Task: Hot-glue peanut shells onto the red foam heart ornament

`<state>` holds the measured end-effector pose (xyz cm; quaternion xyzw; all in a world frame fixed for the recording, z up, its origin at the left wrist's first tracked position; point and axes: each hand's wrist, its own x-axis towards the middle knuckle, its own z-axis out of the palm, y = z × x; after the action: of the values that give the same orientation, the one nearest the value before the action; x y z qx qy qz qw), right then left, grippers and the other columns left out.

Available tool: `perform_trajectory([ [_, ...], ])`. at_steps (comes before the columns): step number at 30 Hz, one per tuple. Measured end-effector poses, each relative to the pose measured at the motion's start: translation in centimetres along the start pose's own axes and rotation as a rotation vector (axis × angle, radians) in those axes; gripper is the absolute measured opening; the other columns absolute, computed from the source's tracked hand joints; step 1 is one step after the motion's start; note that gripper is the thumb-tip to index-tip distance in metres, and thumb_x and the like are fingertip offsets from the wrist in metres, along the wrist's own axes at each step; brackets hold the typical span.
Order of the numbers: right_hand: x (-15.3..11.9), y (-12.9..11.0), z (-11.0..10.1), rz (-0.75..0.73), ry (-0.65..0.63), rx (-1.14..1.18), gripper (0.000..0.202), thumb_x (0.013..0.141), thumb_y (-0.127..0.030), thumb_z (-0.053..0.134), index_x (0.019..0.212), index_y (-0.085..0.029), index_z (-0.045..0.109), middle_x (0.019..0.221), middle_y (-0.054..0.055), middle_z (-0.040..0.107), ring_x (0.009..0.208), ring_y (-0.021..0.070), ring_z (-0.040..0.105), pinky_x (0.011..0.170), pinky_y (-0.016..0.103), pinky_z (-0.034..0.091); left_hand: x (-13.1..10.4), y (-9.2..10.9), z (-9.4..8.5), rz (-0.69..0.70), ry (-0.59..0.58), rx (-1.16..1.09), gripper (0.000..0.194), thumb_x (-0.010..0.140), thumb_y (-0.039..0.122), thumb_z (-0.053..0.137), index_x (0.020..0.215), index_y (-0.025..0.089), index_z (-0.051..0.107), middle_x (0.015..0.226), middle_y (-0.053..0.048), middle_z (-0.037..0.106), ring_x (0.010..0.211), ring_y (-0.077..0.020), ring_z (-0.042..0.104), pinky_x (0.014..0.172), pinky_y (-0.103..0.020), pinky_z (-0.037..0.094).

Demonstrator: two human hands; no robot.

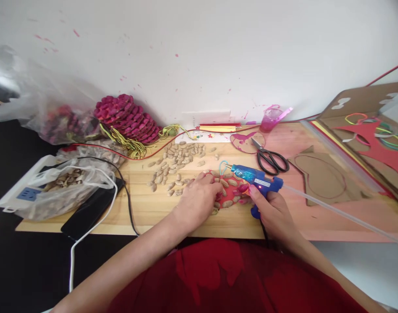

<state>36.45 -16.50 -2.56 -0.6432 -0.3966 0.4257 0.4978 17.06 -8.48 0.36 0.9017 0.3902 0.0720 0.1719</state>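
Observation:
My right hand (277, 213) grips a blue glue gun (251, 174), its nozzle pointing left and a long clear glue stick (332, 211) trailing from its back. Below the nozzle lies a red cutout (229, 191) with a light blue loop (222, 167) at its top and peanuts in their shells (227, 203) around its edge. My left hand (195, 198) rests on the cutout's left side, fingers curled in; whatever they pinch is hidden. Loose peanuts (179, 158) are spread on the wooden board just beyond it.
Black-handled scissors (272, 161) lie beside a marked heart piece (247, 142). Cardboard (326, 176) is at right, a pink cup (270, 119) behind. Purple-painted stacked pieces (127, 117), a bag of peanuts (61, 187), a power strip (25, 187) and cables (130, 204) occupy the left.

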Motion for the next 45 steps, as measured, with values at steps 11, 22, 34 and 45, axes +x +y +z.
perform_trajectory([
  [11, 0.3, 0.3, 0.2, -0.048, -0.016, 0.143, 0.047, 0.086, -0.066, 0.066, 0.089, -0.019, 0.072, 0.085, 0.006, 0.076, 0.072, 0.0187, 0.07, 0.067, 0.029, 0.054, -2.0, -3.1, 0.4, 0.12, 0.37, -0.158, 0.026, 0.098, 0.015, 0.052, 0.1, 0.02, 0.077, 0.089, -0.005, 0.074, 0.085, -0.02, 0.064, 0.083, -0.037, 0.053],
  [22, 0.3, 0.8, 0.1, -0.058, -0.018, 0.147, 0.045, 0.088, -0.064, 0.067, 0.088, -0.019, 0.072, 0.086, 0.004, 0.075, 0.075, 0.0183, 0.069, 0.071, 0.03, 0.054, -6.3, -1.6, 2.9, 0.326, 0.367, 0.201, 0.04, 0.099, 0.026, 0.06, 0.138, 0.014, 0.063, 0.137, -0.014, 0.068, 0.124, -0.0324, 0.054, 0.105, -0.047, 0.047],
  [34, 0.3, 1.2, -0.1, -0.058, -0.024, 0.143, 0.041, 0.09, -0.06, 0.068, 0.091, -0.02, 0.075, 0.09, 0.005, 0.076, 0.081, 0.02, 0.069, 0.078, 0.033, 0.055, -5.8, -1.1, 3.7, 0.325, 0.321, 0.313, 0.043, 0.103, 0.038, 0.054, 0.134, 0.011, 0.065, 0.131, -0.017, 0.071, 0.119, -0.0334, 0.059, 0.101, -0.049, 0.046],
  [45, 0.1, 0.3, 0.2, -0.03, 0.017, 0.136, 0.044, 0.086, -0.062, 0.071, 0.092, -0.02, 0.076, 0.09, 0.007, 0.079, 0.08, 0.0213, 0.071, 0.075, 0.033, 0.057, -4.9, -0.8, 3.2, 0.332, 0.288, 0.268, 0.034, 0.103, 0.034, 0.054, 0.125, 0.012, 0.067, 0.123, -0.014, 0.073, 0.116, -0.032, 0.062, 0.096, -0.049, 0.049],
])
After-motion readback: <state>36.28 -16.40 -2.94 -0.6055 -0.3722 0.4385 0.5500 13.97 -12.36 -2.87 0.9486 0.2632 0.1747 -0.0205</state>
